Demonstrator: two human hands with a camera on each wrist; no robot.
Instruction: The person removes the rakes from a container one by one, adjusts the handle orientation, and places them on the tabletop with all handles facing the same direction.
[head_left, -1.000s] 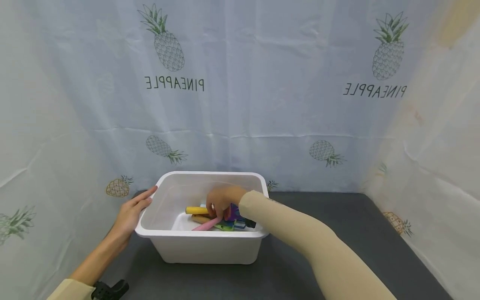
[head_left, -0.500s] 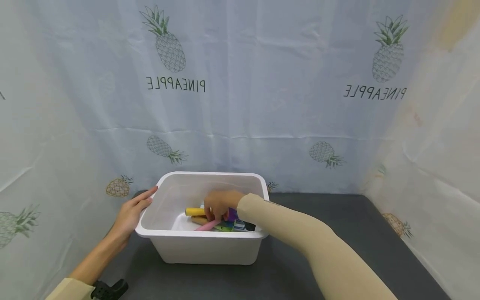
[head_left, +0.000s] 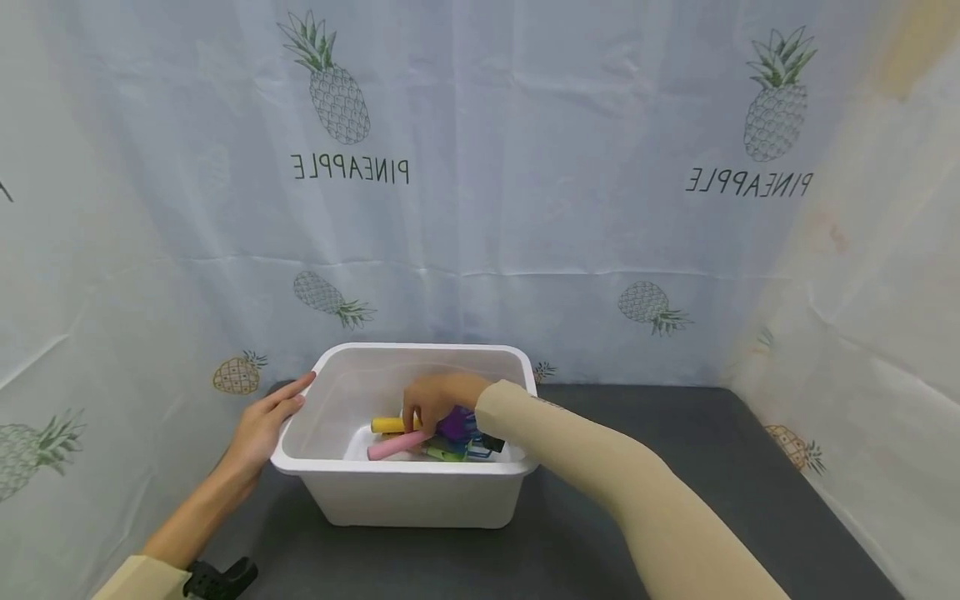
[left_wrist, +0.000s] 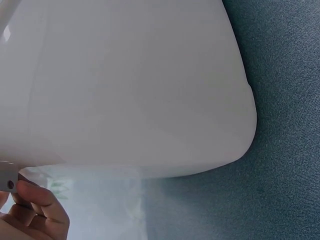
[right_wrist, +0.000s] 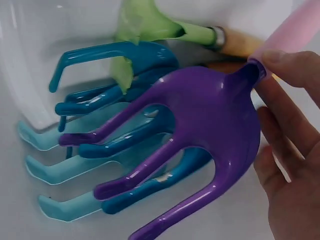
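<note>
My right hand [head_left: 438, 400] reaches down into a white plastic tub [head_left: 405, 500]. It pinches a purple three-pronged hand rake [right_wrist: 205, 105] by its pink handle [right_wrist: 295, 30], close to the head, with the thumb on top. In the head view the handle points left and toward the tub's front wall. My left hand [head_left: 258, 429] holds the tub's left rim; its fingers curl at the rim in the left wrist view. Beneath the purple rake lie blue rakes [right_wrist: 127, 52], a light-blue rake [right_wrist: 75, 207] and a green-headed tool [right_wrist: 145, 25].
A yellow handle [head_left: 384, 425] also lies in the tub. The tub stands on a dark grey table [head_left: 637, 417]. Behind and beside it hangs a pale curtain [head_left: 525, 208] with pineapple prints. A black strap [head_left: 217, 579] is on the left wrist.
My right hand has raised the rake slightly; the pink handle has swung left and up, showing more of its length. The left hand and the tub have not moved.
</note>
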